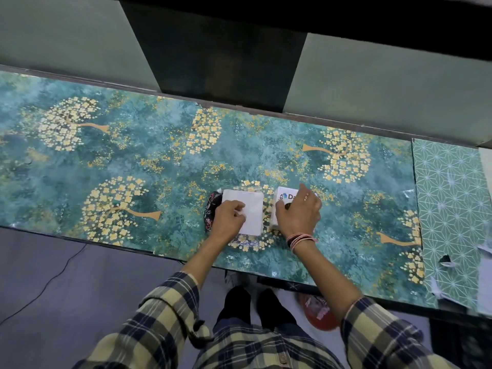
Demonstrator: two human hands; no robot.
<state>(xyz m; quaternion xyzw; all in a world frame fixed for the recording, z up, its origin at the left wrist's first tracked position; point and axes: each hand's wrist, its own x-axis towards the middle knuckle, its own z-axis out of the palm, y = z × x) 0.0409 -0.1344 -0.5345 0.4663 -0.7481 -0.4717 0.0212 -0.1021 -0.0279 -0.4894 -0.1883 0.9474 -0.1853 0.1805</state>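
Observation:
A flat white sheet or lid (251,212) lies near the front of the green flowered table (138,155). My left hand (229,219) rests on its left part with the fingers curled, seemingly pinching its surface. Under the sheet's left edge pokes out a dark patterned cloth item (212,211). Right beside the sheet stands a small white box (284,198) with a blue logo and dark letters. My right hand (299,213) lies over this box, fingers curled round its far and right sides, hiding most of it.
A pale green sheet with a star pattern (450,198) covers the table's right end, with torn paper scraps (450,262) near its front. Green wall panels (386,83) stand behind the table. Below are a red round object (319,312) and a black cable (48,283) on the floor.

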